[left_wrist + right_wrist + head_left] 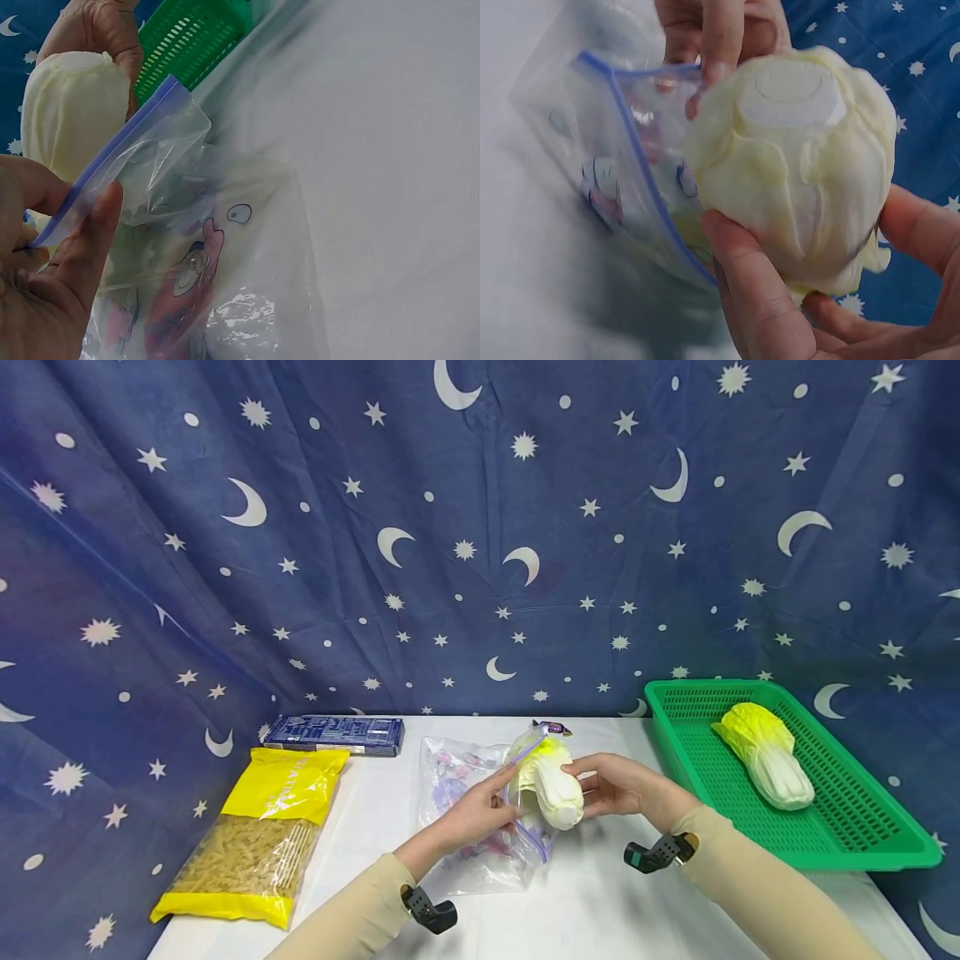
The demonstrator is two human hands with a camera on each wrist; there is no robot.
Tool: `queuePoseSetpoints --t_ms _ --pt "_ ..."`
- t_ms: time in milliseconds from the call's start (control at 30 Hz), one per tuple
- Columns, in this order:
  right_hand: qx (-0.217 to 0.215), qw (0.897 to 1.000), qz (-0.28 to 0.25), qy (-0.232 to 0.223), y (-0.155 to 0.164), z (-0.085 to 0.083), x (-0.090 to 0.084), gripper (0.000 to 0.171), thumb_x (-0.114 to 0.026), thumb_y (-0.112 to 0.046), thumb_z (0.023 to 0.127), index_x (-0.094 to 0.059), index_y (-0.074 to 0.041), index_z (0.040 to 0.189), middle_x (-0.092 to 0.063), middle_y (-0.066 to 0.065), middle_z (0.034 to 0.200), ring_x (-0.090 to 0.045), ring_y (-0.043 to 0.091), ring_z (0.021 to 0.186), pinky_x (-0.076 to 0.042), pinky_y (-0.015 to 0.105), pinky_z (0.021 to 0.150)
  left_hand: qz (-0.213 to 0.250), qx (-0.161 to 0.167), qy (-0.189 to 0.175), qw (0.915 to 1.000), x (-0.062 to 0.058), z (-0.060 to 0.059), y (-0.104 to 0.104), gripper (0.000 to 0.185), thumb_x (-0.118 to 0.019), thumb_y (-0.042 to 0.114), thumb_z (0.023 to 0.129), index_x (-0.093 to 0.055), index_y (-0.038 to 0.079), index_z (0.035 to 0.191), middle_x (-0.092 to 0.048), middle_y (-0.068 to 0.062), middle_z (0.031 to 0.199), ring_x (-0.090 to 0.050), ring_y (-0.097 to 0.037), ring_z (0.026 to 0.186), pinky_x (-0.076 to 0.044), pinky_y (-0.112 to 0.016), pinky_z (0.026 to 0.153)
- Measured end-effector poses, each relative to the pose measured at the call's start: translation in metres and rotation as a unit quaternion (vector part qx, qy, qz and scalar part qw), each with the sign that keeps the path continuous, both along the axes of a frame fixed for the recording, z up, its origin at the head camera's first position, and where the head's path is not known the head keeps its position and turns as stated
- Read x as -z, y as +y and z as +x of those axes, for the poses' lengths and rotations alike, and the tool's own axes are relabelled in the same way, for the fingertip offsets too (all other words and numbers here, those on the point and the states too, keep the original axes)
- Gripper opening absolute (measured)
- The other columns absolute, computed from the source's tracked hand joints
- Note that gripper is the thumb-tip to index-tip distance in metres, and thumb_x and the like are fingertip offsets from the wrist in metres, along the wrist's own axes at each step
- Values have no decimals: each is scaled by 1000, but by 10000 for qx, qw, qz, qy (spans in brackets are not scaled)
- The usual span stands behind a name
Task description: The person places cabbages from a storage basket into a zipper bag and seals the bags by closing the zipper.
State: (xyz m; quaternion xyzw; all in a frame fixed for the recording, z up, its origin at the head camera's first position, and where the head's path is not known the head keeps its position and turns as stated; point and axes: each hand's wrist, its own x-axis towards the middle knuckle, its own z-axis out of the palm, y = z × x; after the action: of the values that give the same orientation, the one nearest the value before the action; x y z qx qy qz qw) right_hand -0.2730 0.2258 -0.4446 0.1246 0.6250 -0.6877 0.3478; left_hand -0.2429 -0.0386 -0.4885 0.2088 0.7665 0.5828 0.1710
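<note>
My right hand [617, 783] grips a napa cabbage [558, 789], thumb on one side and fingers on the other, its white base facing me in the right wrist view. The cabbage's leafy end is at the mouth of a clear zip bag [487, 868] with printed cartoon figures. With thumb and fingers my left hand [480, 814] pinches the bag's purple zip edge [124, 146], holding the mouth apart. Most of the bag lies on the white table to the left of the cabbage. Part of the leafy end is behind the bag's film.
A green basket [675, 752] at the right holds a second napa cabbage [772, 760]. On the left lie a yellow pasta bag [255, 835] and a flat blue package [337, 735]. A small purple wrapped item [553, 727] sits behind the bag, near the starry curtain [465, 527].
</note>
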Motion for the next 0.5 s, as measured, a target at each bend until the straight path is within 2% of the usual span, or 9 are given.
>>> queuePoseSetpoints --t_ms 133,267,300,367,433,500 --pt "243 9981 -437 -371 0 0 -1 58 -61 -23 102 -34 5 145 -55 26 122 -68 32 99 -58 43 91 13 -33 -5 10000 1 2 3 76 -67 5 95 -29 5 161 -38 -19 159 -70 -20 76 -61 -50 76" --pt "448 9931 -902 -603 -5 0 -3 59 -58 -21 104 -28 9 146 -49 28 127 -66 33 101 -54 44 96 81 -41 -36 10000 1 3 5 75 -68 5 95 -30 1 160 -27 -16 166 -69 -19 78 -61 -51 79" --pt "487 9920 -979 -632 -6 0 -3 58 -57 -20 104 -28 9 145 -48 27 127 -66 33 100 -54 44 96 80 -39 -74 9999 1 3 5 75 -68 5 95 -29 0 160 -34 -19 161 -69 -18 78 -61 -51 80" --pt "556 9913 -1018 -621 -8 1 -3 54 -57 -18 105 -29 8 143 -48 27 125 -66 33 99 -55 44 95 161 -52 -214 9996 1 4 5 77 -69 6 94 -29 0 159 -52 -24 146 -69 -18 78 -61 -51 80" --pt "582 9925 -936 -531 -9 3 -1 52 -57 -17 105 -31 6 143 -49 26 123 -65 32 98 -56 45 94 269 -107 -446 9986 1 3 4 79 -70 7 93 -28 1 160 -66 -23 122 -70 -19 78 -61 -50 82" --pt "660 9936 -820 -397 -11 4 1 53 -59 -16 103 -32 4 145 -50 25 122 -65 31 97 -57 48 92 394 -205 -659 9968 1 2 3 80 -71 7 93 -28 1 160 -71 -18 97 -70 -20 78 -61 -50 84"
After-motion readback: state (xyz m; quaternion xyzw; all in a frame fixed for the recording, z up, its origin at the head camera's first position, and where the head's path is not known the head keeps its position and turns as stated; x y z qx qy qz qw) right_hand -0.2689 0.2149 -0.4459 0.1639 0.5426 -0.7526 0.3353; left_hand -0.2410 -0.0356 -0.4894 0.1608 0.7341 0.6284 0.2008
